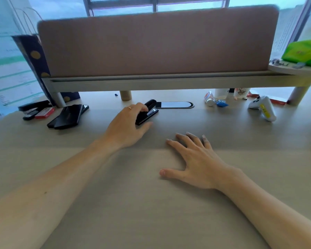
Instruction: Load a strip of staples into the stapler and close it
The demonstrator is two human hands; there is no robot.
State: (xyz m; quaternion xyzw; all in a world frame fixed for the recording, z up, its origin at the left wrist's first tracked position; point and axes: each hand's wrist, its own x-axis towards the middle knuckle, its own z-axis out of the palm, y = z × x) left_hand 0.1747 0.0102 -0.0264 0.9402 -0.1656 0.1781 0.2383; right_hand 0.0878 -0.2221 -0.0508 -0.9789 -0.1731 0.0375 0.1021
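stapler in hand, staples not yet in reach

the desk (151, 203) is bare in front. the left hand (127, 126) has fingers curled over the black stapler (147, 112) near the cable slot (174, 105); the right hand (192, 159) lies flat, fingers spread, holding nothing. the red box (44, 113) far left may hold staples. risk: one-handed opening lets the stapler skid or snap back.

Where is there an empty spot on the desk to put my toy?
The near desk between the two forearms is bare, and so is the stretch between the right hand and the white controller. It is crowded at back left, around the phones and red box, and where the left hand touches the stapler.
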